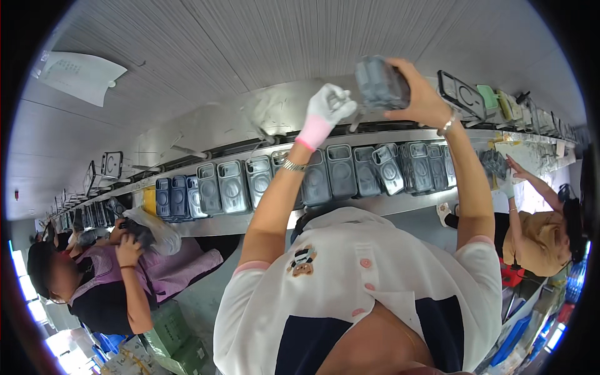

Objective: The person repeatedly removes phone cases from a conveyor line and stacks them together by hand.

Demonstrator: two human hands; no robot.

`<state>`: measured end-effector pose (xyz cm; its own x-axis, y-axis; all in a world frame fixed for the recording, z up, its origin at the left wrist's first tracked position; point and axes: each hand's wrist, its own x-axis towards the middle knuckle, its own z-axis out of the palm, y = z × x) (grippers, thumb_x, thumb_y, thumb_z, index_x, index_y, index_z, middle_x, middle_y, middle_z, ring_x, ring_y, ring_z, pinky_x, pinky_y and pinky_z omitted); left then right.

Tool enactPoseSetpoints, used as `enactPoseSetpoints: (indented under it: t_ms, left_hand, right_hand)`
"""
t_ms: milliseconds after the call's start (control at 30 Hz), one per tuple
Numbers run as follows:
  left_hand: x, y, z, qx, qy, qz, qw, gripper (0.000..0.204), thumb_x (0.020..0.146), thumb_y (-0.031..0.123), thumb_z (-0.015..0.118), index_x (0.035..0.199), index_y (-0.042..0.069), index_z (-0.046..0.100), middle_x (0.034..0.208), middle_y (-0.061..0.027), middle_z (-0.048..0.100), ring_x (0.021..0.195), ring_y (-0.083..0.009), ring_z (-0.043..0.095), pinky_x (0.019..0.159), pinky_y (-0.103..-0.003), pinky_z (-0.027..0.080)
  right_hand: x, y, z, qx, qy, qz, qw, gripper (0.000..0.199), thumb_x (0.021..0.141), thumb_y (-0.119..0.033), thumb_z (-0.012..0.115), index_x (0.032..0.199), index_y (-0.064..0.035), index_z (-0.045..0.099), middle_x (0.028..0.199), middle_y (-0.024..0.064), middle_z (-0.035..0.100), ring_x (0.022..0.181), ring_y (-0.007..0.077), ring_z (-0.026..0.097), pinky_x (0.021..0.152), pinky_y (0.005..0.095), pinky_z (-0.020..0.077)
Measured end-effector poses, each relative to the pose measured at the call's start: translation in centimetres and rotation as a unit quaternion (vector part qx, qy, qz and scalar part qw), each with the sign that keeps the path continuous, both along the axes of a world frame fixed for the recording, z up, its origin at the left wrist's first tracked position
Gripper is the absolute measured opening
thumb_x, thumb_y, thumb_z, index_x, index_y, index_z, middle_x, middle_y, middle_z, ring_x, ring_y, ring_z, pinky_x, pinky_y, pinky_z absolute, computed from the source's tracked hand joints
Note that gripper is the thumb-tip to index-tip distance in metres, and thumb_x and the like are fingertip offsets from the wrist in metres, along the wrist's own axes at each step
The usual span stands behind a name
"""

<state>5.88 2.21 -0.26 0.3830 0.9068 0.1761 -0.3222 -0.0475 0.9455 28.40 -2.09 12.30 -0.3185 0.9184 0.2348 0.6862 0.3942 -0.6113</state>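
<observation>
My right hand [424, 94], bare, is raised and grips a stack of dark translucent phone cases [377, 81], slightly blurred. Just left of the stack is my left hand [330, 105] in a white and pink glove. Its fingers are curled closed, and whether anything small lies in them cannot be seen. Below my forearms a row of phone cases [340, 172] in grey and black lies in stacks along the metal bench [244, 215]. One case [389, 169] in that row is tilted against the others.
Metal pegs [194, 152] stick out along the line's edge. A black-framed case [461, 95] stands upright at the right, another frame [112, 164] at the left. Co-workers sit on both sides, one in a purple apron [175, 269]. Green boxes [169, 331] stand behind that person.
</observation>
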Motion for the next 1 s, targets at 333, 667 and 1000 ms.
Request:
enactPoseSetpoints:
  t_ms: [333, 667, 1000]
  left_hand:
    - [10.9, -1.9, 0.5, 0.064, 0.173, -0.018, 0.983, 0.045, 0.078, 0.008, 0.074, 0.118, 0.002, 0.054, 0.1, -0.0067, 0.067, 0.091, -0.0138, 0.063, 0.079, -0.029, 0.052]
    - [-8.1, -9.1, -4.1, -0.125, 0.088, 0.276, 0.949, 0.069, 0.084, 0.015, 0.072, 0.139, -0.002, 0.033, 0.116, -0.011, 0.057, 0.102, -0.0161, 0.057, 0.087, -0.029, 0.049]
    - [-4.2, 1.1, -1.4, -0.056, -0.036, 0.108, 0.992, 0.036, 0.092, 0.008, 0.057, 0.125, 0.002, 0.047, 0.105, -0.0072, 0.06, 0.097, -0.0123, 0.057, 0.089, -0.028, 0.045]
  right_hand:
    - [9.2, 1.5, -1.2, 0.016, -0.247, -0.026, 0.969, 0.087, 0.049, -0.026, 0.085, 0.125, -0.0067, 0.048, 0.118, 0.0104, 0.055, 0.107, 0.032, 0.048, 0.093, 0.0399, 0.0368]
    - [8.0, -3.8, -1.0, -0.104, 0.307, 0.046, 0.945, 0.098, 0.063, -0.047, 0.085, 0.139, -0.006, 0.037, 0.131, 0.0102, 0.05, 0.122, 0.0208, 0.049, 0.102, 0.0367, 0.0392]
    - [2.1, 2.4, -3.5, -0.229, 0.244, 0.034, 0.942, 0.092, 0.064, -0.029, 0.088, 0.139, -0.0113, 0.038, 0.129, 0.003, 0.054, 0.118, 0.0168, 0.05, 0.097, 0.033, 0.0459]
